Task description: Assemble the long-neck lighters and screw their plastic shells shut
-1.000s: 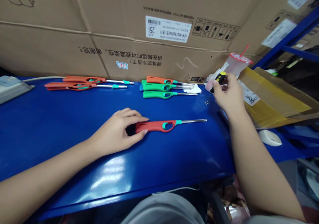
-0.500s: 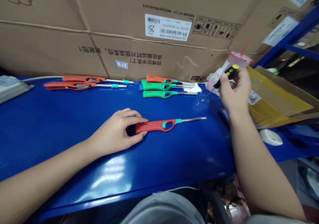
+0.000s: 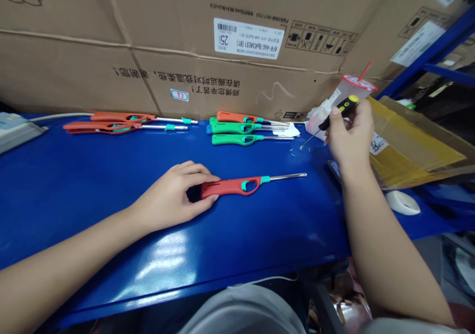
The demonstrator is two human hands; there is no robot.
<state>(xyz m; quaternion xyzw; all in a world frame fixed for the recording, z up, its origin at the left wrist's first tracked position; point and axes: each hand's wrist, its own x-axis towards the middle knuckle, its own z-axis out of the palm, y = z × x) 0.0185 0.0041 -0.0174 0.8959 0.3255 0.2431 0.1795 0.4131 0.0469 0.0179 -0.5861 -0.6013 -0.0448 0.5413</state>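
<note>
Left grip (image 3: 170, 198) pinched on red lighter (image 3: 232, 187), mid-table (image 3: 260, 235) | right grip (image 3: 351, 138) closed round screwdriver (image 3: 345, 106), tip by bits (image 3: 293, 154), far right | I judge lighter whole, bits left loose.

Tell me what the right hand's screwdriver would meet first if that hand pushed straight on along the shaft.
Likely the small metallic bits or the blue tabletop right at the screwdriver's tip; whether the right hand already has it touching is unclear.
</note>
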